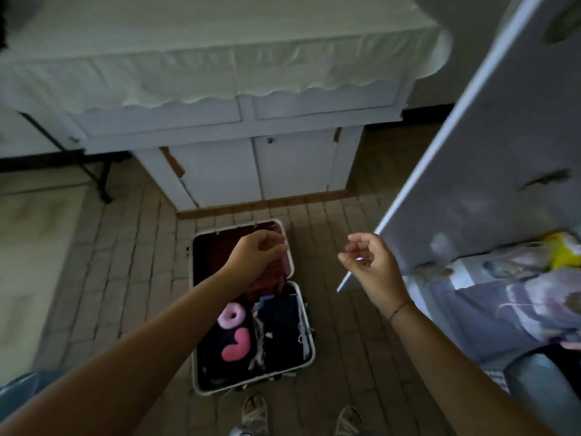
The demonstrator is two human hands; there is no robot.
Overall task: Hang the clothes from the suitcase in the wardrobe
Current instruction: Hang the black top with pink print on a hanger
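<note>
Left forearm (125,357) and right forearm (456,357) reach forward from the bottom corners. On the right a white wardrobe door (487,136) stands open, with bundled fabric (534,294) behind it. Between the arms the open suitcase (207,256) lies on the tiled floor (345,341), long axis running away from the person, lid half at the far end. Dark clothes (283,325) fill the near half, and a red garment (273,278) spills across the hinge. Above that garment the left hand (257,254) hovers palm down, fingers curled; whether they pinch cloth cannot be told. Beside the door's edge, the right hand (371,265) has loosely curled fingers holding nothing.
</note>
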